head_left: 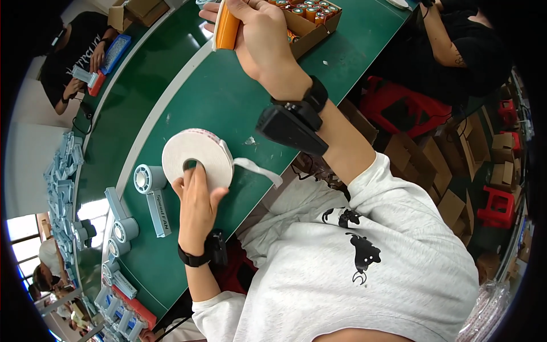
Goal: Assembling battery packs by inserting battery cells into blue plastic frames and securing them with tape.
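A wide white roll of tape [196, 142] lies over the green table, its loose white tail [259, 170] hanging toward the edge nearest me. My left hand [196, 194] grips this roll, with fingertips in its core hole and the thumb against its lower rim. Up at the top of the view, my right hand [259, 37] is closed round an orange battery [228, 28] with a whitish strip along its side. Part of that hand and of the battery is cut off by the top edge. A light blue handheld fan [150, 179] lies left of the roll.
A cardboard box of orange batteries [310, 25] stands beyond my right wrist. More blue fans [121, 229] lie at the left, with a heap of blue fan parts [62, 182] across the table. Co-workers sit opposite and at the right. Red stools [496, 206] and cardboard boxes stand behind.
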Tool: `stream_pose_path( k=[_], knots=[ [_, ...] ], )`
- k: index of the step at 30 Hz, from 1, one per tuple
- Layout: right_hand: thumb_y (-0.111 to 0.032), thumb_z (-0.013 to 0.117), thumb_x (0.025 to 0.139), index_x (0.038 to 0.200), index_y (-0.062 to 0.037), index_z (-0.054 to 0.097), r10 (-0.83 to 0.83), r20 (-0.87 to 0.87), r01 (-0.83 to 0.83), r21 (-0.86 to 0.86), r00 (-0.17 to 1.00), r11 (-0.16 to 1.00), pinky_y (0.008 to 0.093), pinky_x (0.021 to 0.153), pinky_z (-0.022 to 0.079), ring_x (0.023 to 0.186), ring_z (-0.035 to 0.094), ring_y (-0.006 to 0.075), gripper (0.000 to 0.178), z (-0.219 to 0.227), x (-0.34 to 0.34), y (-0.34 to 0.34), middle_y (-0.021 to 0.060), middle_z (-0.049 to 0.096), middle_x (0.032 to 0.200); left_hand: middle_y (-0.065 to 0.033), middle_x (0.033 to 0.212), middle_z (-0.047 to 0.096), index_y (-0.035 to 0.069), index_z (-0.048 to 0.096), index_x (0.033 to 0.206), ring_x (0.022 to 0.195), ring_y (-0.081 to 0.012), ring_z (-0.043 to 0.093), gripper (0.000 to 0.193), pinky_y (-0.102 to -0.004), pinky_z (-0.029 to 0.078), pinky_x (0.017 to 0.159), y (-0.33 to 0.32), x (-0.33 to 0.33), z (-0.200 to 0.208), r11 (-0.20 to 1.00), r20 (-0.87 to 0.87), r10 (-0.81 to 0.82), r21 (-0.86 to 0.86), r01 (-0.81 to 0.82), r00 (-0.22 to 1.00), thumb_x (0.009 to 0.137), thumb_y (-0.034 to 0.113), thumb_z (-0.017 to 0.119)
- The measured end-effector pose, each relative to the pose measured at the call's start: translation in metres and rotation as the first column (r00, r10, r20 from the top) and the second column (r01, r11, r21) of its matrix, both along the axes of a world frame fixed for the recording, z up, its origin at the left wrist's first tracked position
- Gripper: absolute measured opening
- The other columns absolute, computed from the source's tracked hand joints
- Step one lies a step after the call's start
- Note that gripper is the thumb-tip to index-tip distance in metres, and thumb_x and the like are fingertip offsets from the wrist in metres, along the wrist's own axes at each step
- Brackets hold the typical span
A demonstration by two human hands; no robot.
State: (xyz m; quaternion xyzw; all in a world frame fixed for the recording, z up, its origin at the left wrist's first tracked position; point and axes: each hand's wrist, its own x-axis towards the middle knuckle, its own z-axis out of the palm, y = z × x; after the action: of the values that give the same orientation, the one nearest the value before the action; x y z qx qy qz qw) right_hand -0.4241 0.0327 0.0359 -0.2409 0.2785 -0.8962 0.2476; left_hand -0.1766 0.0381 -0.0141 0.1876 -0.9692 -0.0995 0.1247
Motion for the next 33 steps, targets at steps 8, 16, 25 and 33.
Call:
stream_pose_path(
  k=[8,16,25,33],
  knots=[
    [-0.012,0.045,0.091,0.112,0.004,0.047,0.741,-0.539,-0.699,0.342,0.401,0.628,0.0354,0.083,0.048,0.106,0.057,0.0286,0.026,0.006,0.041,0.077,0.0192,0.053,0.12,-0.0118,0.097,0.06,0.003,0.06,0.092,0.09,-0.0287,0.056,0.028,-0.0407,0.044,0.078,-0.058,-0.018,0.043,0.956,-0.376,-0.037,-0.283,-0.077,0.926,0.068,0.014,0.07],
    [-0.007,0.052,0.084,0.091,0.0042,0.05,0.8,-0.564,-0.381,0.799,-0.205,0.465,0.0393,0.079,0.044,0.088,0.059,0.035,0.013,-0.03,0.145,0.057,0.0198,0.058,0.091,-0.0123,0.099,0.056,0.006,0.06,0.095,0.091,-0.0325,0.053,0.035,-0.0386,0.044,0.074,-0.079,0.046,0.021,0.83,0.254,0.503,0.126,-0.544,0.826,0.066,0.022,0.071],
    [-0.002,0.057,0.078,0.088,0.0047,0.052,0.863,-0.358,-0.132,0.934,-0.357,0.332,0.0373,0.067,0.048,0.08,0.06,0.0326,0.013,-0.008,0.114,0.068,0.0169,0.059,0.083,-0.0119,0.108,0.051,0.006,0.059,0.096,0.108,-0.03,0.046,0.028,-0.0488,0.037,0.092,-0.047,0.086,0.004,0.991,-0.142,-0.01,-0.13,-0.009,0.99,0.077,0.026,0.065],
    [-0.003,0.066,0.074,0.089,0.0021,0.061,0.511,-0.692,-0.286,0.423,0.51,0.86,0.0285,0.065,0.049,0.072,0.06,0.0208,0.016,-0.024,0.14,0.048,0.0106,0.061,0.083,-0.0093,0.113,0.05,0.003,0.055,0.091,0.115,-0.0286,0.043,0.018,-0.0498,0.023,0.104,-0.039,0.078,0.005,0.964,0.092,0.019,-0.265,0.007,0.996,0.078,0.012,0.062]
  ],
)
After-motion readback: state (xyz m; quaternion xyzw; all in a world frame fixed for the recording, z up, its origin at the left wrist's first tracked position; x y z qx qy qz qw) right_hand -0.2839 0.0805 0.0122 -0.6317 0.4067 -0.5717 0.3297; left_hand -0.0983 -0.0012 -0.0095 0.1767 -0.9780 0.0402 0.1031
